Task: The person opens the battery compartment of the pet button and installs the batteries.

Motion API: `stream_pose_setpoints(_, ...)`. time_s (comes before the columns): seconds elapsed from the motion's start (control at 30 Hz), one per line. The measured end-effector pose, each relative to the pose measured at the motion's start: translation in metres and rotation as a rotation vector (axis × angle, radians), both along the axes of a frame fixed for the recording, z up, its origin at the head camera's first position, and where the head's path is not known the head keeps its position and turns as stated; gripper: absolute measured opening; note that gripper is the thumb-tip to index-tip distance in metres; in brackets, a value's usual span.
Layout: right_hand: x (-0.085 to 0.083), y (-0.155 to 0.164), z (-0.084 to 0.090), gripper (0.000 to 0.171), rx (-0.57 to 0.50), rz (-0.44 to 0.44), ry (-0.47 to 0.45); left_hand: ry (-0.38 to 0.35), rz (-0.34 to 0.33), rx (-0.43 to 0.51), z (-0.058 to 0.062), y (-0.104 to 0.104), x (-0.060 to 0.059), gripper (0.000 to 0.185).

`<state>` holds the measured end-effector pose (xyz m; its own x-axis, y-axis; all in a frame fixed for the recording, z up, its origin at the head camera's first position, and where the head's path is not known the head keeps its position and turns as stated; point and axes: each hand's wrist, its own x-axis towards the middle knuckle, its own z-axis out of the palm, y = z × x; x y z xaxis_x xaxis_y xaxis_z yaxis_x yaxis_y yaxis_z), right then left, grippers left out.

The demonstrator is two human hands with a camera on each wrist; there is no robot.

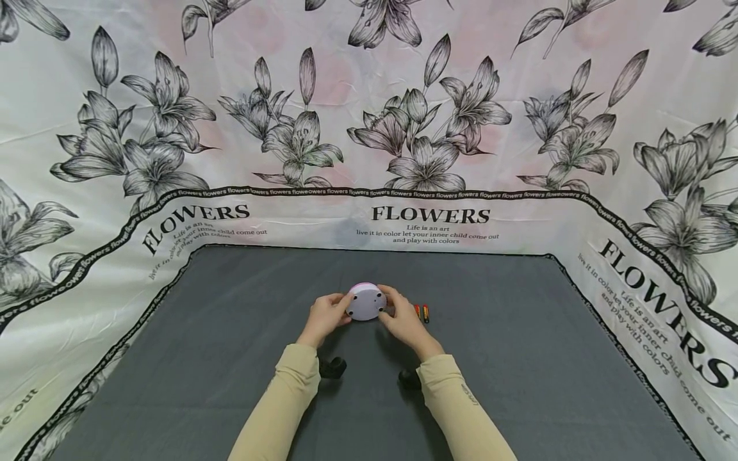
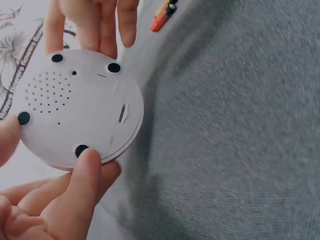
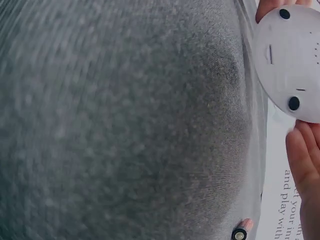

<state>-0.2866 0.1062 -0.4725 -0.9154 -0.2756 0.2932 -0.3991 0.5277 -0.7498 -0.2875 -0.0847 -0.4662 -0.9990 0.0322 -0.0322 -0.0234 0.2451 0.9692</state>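
Overhead, the head view shows a dark grey cloth spread flat, walled behind and on both sides by a white backdrop printed with black lilies and the word FLOWERS. A round white disc sits at the middle of the cloth, tipped so that its underside with small black feet faces the camera. The left hand curls its fingers against the disc's left edge; the right hand curls round its right edge, so both hold it. Two small batteries lie on the cloth just right of the disc, beside the right hand. Both forearms wear beige sleeves, and a black wrist mount shows below each wrist, nearer the camera than the disc.

Left wrist view: the disc fills the left part of the frame, its underside showing four black feet, a grille of small holes and a short slot. The left hand grips the near rim, thumb beside one foot and a fingertip on another. Fingers of the right hand touch the far rim. A battery lies on the grey cloth beyond the disc.

Right wrist view: the cloth fills most of the frame, blurred. The disc appears at the upper right, with the right hand's fingers curled just under its rim. One battery end shows below the disc, at the cloth's edge.
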Motion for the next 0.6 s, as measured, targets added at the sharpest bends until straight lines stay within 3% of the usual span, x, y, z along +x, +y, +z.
stream_pose_setpoints(0.13, -0.001, -0.002, -0.002, 0.086, 0.188, -0.028, 0.04, -0.016, -0.015, -0.011, 0.006, 0.001, 0.004, 0.066)
stream_pose_setpoints(0.23, -0.001, -0.004, -0.002, 0.099, 0.267, -0.045, 0.042, 0.001, -0.055, -0.056, 0.009, 0.0, 0.007, 0.073)
stream_pose_setpoints(0.43, 0.002, -0.004, 0.0, 0.098, 0.332, -0.06, 0.077, 0.093, -0.17, -0.22, 0.009, -0.001, 0.011, 0.091)
stream_pose_setpoints(0.6, 0.004, -0.002, 0.0, 0.094, 0.292, -0.032, 0.063, 0.149, -0.265, -0.27, 0.002, -0.006, 0.011, 0.103)
